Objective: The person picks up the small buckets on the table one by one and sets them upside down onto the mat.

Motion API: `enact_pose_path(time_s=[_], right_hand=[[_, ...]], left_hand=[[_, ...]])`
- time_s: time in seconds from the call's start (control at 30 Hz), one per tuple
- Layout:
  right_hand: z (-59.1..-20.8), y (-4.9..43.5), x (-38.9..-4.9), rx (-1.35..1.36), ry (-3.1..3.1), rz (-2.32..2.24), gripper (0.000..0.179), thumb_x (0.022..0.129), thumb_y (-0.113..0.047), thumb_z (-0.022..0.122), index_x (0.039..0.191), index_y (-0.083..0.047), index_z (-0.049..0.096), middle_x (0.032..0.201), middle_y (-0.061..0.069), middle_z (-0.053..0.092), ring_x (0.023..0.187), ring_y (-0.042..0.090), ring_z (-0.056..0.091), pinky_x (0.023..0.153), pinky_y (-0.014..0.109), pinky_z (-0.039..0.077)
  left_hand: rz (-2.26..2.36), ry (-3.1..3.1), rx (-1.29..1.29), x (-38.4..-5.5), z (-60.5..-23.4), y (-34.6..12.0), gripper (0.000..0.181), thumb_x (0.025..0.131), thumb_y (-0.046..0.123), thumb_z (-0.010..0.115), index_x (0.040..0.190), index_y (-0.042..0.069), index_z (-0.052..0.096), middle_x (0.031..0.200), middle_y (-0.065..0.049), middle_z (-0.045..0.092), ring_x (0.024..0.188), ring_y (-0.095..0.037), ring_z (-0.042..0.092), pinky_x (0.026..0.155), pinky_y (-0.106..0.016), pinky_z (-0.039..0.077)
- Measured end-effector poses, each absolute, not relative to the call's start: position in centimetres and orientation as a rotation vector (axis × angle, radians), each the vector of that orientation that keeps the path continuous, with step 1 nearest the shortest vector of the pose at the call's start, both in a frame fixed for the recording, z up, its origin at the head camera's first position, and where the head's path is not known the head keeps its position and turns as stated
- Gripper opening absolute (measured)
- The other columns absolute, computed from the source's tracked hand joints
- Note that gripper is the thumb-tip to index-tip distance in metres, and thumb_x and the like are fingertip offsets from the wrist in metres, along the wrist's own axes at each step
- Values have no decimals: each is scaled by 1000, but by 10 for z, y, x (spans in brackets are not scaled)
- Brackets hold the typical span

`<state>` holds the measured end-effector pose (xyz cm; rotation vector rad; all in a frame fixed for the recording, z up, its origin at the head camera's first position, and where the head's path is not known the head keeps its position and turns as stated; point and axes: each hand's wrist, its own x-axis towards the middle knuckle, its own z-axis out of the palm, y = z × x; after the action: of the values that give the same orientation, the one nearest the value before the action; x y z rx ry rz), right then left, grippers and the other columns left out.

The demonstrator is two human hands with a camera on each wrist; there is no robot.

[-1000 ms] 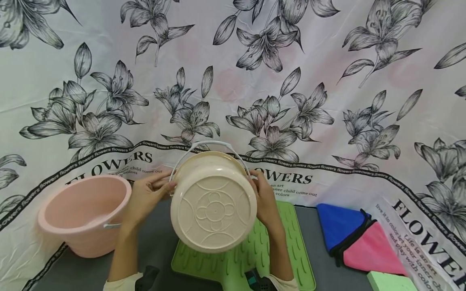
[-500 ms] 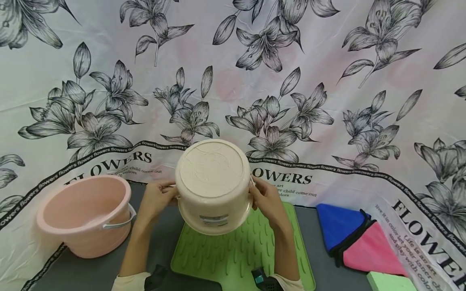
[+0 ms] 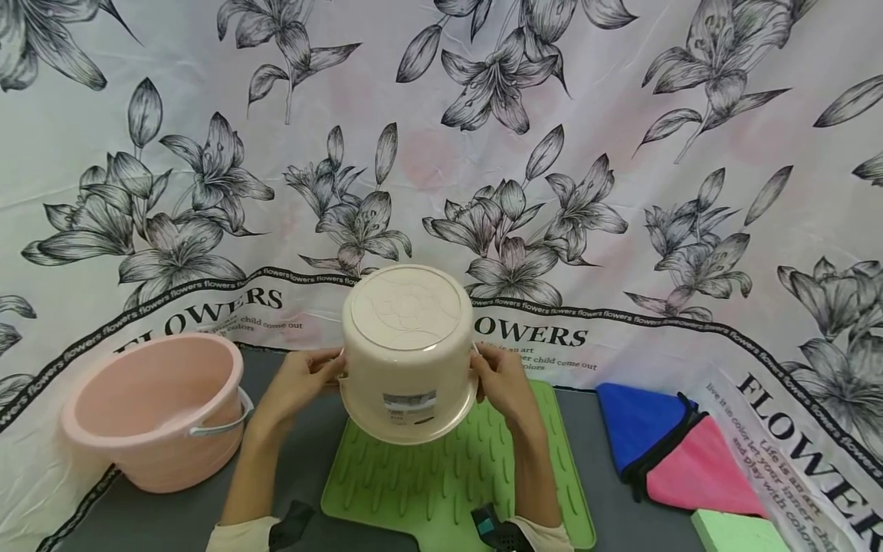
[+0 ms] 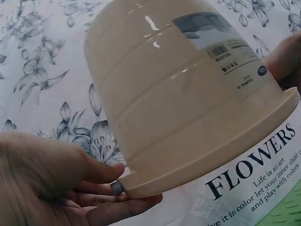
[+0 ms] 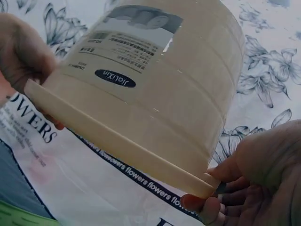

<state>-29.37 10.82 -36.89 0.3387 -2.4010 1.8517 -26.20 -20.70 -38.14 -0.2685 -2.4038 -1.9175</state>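
Observation:
A cream plastic bucket (image 3: 407,368) is held upside down over the green mat, its patterned base facing up and its rim down. On its side a printed label (image 5: 134,47) shows upside down. My left hand (image 3: 303,383) pinches the rim at the left, thumb above and fingers beneath, as the left wrist view (image 4: 56,183) shows. At the opposite side of the rim my right hand (image 5: 263,179) grips in the same way, by the grey handle joint. The bucket's inside is hidden.
To the left stands a pink bucket (image 3: 172,460) with a grey handle. Beneath the cream bucket lies a green ridged mat (image 3: 441,491). Blue and pink cloths (image 3: 697,468) and a light green block (image 3: 738,533) are at the right. A floral sheet (image 3: 428,169) hangs behind.
The cream bucket has tipped further over, from its base facing me to its base facing up, bringing the label into view. Both hands have kept their hold on the rim.

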Motion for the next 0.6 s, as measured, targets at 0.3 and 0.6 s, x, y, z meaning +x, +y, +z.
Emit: enact_pose_path(time_s=[0.3, 0.6], right_hand=[[-377, 107, -297, 261, -2458, 1786, 28, 105, -5, 56, 126, 6, 71, 76, 13, 71, 49, 13, 55, 45, 22, 49], [-388, 106, -303, 199, -2606, 1669, 28, 103, -6, 60, 121, 14, 68, 100, 29, 76, 65, 22, 74, 62, 34, 67]], left_hand=[[-1934, -2451, -302, -263, -388, -206, 58, 106, 24, 63, 150, -10, 47, 139, -32, 63, 126, -37, 69, 97, -35, 64], [-1819, -2488, -69, -276, -410, -198, 37, 101, 7, 69, 132, -13, 64, 119, -30, 74, 91, -31, 81, 85, -43, 68]])
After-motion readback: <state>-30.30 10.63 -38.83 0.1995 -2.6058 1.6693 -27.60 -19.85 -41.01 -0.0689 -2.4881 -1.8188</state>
